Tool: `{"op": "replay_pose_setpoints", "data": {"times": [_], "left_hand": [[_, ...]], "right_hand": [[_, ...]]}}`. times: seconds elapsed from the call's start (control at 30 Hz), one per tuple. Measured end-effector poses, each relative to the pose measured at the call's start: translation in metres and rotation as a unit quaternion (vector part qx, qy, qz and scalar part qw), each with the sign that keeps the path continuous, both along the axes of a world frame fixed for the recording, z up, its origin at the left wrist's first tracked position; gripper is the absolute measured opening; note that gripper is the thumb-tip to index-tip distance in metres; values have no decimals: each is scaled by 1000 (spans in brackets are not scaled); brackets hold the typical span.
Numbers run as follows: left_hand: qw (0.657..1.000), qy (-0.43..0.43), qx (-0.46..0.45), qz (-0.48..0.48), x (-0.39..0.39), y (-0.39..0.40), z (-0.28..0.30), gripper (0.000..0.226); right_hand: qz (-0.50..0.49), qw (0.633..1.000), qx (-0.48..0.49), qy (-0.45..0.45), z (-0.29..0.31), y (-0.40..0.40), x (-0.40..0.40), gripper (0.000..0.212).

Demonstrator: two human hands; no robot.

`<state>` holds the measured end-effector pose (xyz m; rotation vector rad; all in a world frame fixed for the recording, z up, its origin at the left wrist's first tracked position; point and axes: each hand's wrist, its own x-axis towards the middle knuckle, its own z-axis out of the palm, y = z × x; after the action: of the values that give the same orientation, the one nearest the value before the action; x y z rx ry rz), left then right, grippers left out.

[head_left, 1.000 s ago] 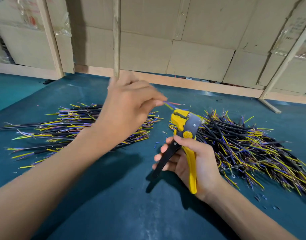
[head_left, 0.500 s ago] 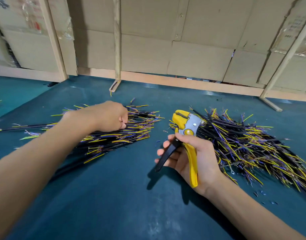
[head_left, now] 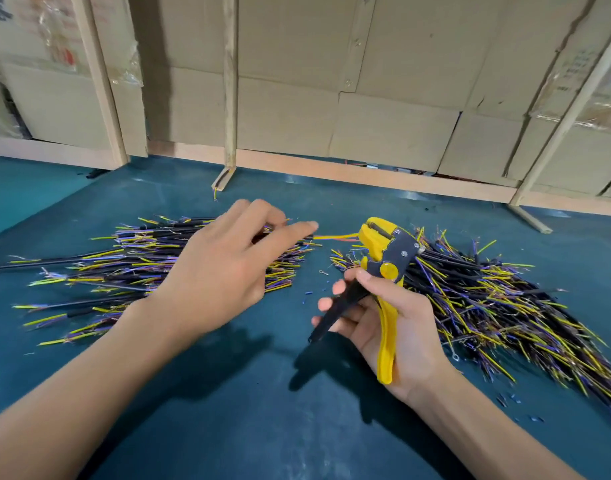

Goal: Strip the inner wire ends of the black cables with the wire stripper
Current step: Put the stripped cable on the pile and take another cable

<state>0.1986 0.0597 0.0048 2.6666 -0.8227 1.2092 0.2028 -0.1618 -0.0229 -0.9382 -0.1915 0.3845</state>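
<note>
My left hand (head_left: 224, 268) hovers over the left pile of black cables (head_left: 124, 268) and pinches one black cable between thumb and fingers. Its yellow and orange inner wires (head_left: 335, 236) reach rightward to the jaws of the wire stripper (head_left: 383, 271). My right hand (head_left: 394, 323) grips the stripper by its yellow and black handles, which are spread apart, with the head pointing up and away. A second, larger pile of black cables (head_left: 504, 306) with yellow and purple wire ends lies to the right of the stripper.
The teal table surface (head_left: 262, 410) carries small bits of stripped insulation (head_left: 309, 292) between the piles and near the right edge. Wooden posts (head_left: 229, 98) and cardboard panels (head_left: 383, 116) close off the back of the table.
My left hand lifted from the left pile with a cable and moved right, bringing the wire ends to the stripper's jaws. The right hand and stripper stayed almost in place.
</note>
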Motion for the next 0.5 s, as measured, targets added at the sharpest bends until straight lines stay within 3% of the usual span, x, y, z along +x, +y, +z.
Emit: {"op": "replay_pose_setpoints", "data": {"times": [0.17,0.37,0.5], "left_hand": [[999,25,40,-28,-4,-9,-6,68],[996,71,23,-58,-2,-8,-11,59],[994,75,8,-77,-3,-14,-11,51]], "right_hand": [[-61,993,-29,-92,4,-10,6,9],[-106,988,-37,-102,2,-12,11,7],[-123,986,-56,-95,2,-13,12,18]]}}
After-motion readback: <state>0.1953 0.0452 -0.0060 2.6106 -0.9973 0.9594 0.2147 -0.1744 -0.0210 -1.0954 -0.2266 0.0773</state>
